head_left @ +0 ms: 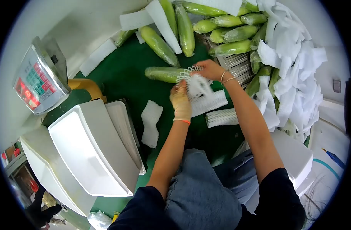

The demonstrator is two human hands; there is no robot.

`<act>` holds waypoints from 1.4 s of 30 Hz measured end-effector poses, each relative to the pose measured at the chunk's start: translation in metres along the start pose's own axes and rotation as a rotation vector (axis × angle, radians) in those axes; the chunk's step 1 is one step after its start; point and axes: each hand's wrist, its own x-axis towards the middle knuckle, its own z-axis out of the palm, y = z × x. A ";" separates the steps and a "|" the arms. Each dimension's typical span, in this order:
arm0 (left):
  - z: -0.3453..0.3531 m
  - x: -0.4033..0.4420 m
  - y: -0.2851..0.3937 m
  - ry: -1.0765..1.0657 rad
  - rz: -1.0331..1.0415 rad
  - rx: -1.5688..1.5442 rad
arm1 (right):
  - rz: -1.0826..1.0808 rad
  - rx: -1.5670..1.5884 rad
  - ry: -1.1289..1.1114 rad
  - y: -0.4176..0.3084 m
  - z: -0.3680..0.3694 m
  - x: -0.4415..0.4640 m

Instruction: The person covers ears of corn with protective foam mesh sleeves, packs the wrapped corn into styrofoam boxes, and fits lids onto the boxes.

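Between my two hands is a white foam net sleeve (199, 87), its mesh stretched and partly blurred. My left hand (180, 100), in a pale glove with an orange cuff edge, is closed on the sleeve's near left side. My right hand (210, 71), bare with bands at the wrist, pinches its upper edge. Just behind the sleeve lies a long green vegetable (164, 74) in clear film; its right end is hidden by the sleeve and hands. Close to my hands, another flat foam sleeve (212, 102) and a netted one (222, 118) rest on the green surface (118, 82).
Several film-wrapped green vegetables (233, 48) are piled at the back right by a perforated metal tray (236, 66). White foam sleeves (298, 73) heap at the right. At left are a digital scale (41, 82) and white bins (91, 149). A loose foam sleeve (150, 122) lies between.
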 end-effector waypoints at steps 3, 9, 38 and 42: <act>0.002 -0.020 0.039 -0.253 -0.336 -0.022 | -0.063 -0.105 0.139 0.013 0.023 -0.014; -0.026 -0.107 0.114 -0.494 -0.202 -0.118 | -0.123 0.095 0.478 -0.106 0.062 -0.102; -0.026 -0.066 0.059 -0.843 0.417 1.562 | -0.116 0.328 0.824 -0.042 -0.035 -0.233; -0.029 -0.043 0.048 -0.891 0.016 1.033 | -0.227 0.737 0.401 -0.072 -0.014 -0.181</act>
